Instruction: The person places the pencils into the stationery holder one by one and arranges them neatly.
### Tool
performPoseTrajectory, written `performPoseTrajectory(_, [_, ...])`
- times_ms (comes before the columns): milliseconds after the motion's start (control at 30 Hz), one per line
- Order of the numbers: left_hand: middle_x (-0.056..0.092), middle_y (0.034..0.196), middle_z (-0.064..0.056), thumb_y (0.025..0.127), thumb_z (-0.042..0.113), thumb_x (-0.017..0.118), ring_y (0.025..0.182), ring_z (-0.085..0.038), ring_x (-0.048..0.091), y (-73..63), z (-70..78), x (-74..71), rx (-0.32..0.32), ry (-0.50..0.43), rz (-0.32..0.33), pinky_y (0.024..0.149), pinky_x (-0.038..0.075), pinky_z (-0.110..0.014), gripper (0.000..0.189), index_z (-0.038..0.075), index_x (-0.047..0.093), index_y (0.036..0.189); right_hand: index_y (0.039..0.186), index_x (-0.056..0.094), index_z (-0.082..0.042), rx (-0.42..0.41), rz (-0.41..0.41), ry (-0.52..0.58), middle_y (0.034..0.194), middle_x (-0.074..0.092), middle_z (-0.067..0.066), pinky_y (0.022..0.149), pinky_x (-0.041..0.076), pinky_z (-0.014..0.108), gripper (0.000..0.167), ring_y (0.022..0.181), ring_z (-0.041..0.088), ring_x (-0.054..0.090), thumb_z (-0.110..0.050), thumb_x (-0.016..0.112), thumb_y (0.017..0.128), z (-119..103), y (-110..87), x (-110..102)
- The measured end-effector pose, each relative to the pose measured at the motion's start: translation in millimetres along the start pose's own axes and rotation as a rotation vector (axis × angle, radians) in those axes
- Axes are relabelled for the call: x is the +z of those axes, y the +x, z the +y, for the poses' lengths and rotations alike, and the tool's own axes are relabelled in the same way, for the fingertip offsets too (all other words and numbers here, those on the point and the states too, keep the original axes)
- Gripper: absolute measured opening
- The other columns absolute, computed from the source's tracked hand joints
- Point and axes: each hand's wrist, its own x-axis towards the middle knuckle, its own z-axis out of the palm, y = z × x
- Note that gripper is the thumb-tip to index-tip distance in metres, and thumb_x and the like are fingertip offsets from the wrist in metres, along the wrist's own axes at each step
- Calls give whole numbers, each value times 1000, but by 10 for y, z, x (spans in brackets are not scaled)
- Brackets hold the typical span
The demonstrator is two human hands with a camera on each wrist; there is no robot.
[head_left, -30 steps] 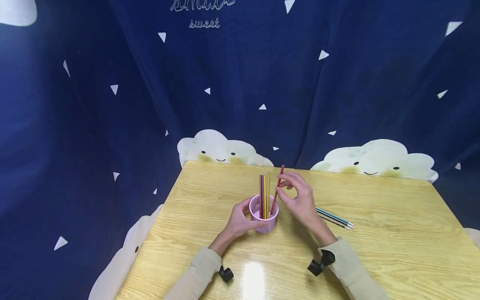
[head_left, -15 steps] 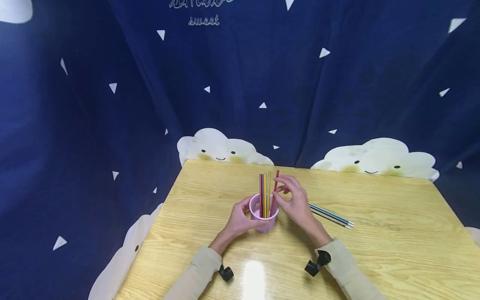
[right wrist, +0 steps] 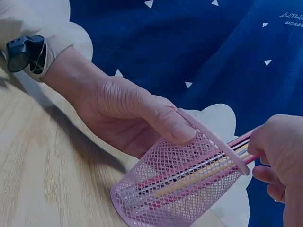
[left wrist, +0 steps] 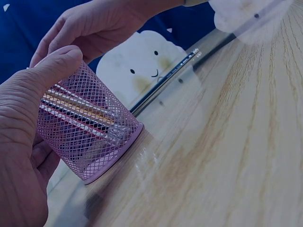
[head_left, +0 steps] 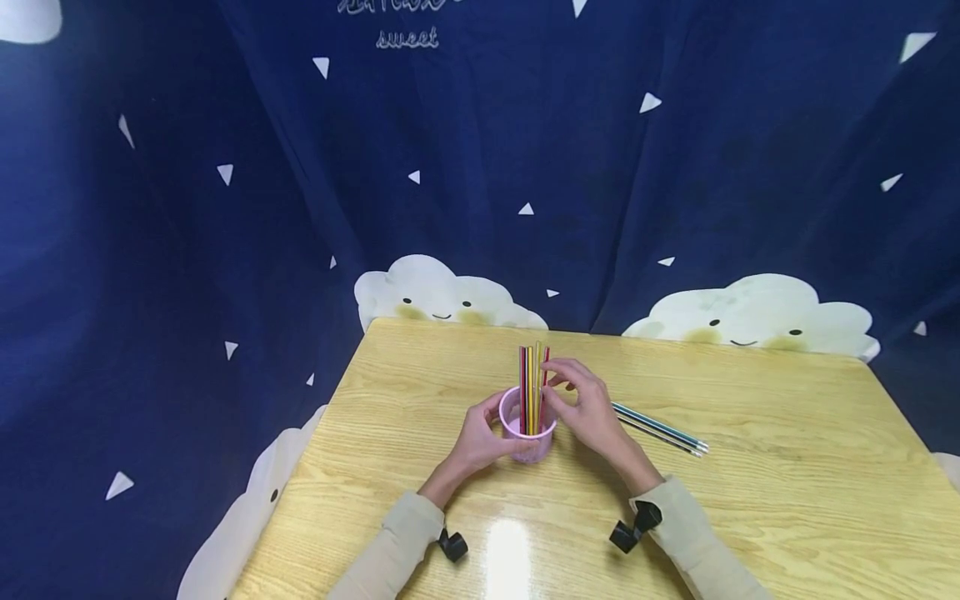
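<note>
A pink mesh pencil cup (head_left: 529, 450) stands on the wooden table. My left hand (head_left: 480, 437) grips it from the left side, the thumb across its front, as the left wrist view of the cup (left wrist: 90, 127) also shows. Inside lean several pencils (head_left: 529, 387), striped, dark and yellow. My right hand (head_left: 588, 408) is at the right of the rim and pinches a red pencil (head_left: 546, 354) between thumb and fingers. The red pencil's lower end is inside the cup, seen through the mesh in the right wrist view.
Several dark green and black pencils (head_left: 663, 432) lie on the table (head_left: 787, 467) right of the cup, partly behind my right hand. A dark blue curtain (head_left: 480, 150) with white clouds hangs behind the table's far edge.
My right hand has moved left and slightly down with the red pencil, which has gone from leaning right to nearly upright beside the others. My left hand keeps its grip on the cup.
</note>
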Motion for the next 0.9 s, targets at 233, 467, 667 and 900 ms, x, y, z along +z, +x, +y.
performPoseTrajectory(233, [68,138,-10,71,8,94,122,-29,66,3,18,3,-17,3,-2,108,52,-50,85,9,58,147,127,72,-7,7,-30,-9,132,70,9,78,53,45,32,97,25,66,-5,73,95,16,-91,-94])
performPoseTrajectory(467, [68,138,-8,70,6,95,122,-27,65,16,27,3,-33,6,-7,108,52,-49,86,10,58,148,128,71,-4,-20,-28,-34,134,70,11,77,50,31,32,97,27,63,-3,71,96,106,-235,-226])
performPoseTrajectory(667, [69,136,-9,69,9,97,120,-31,65,18,45,6,-48,3,5,108,51,-54,87,11,59,147,122,74,-4,-38,-25,-125,133,71,12,89,46,28,31,107,22,60,1,75,92,236,-394,-326])
performPoseTrajectory(900, [68,136,-12,68,5,96,120,-34,65,8,35,3,-47,-15,2,108,50,-56,88,9,58,147,120,75,-2,-45,-21,-225,128,73,17,85,40,34,33,98,22,57,3,77,88,401,-588,-441])
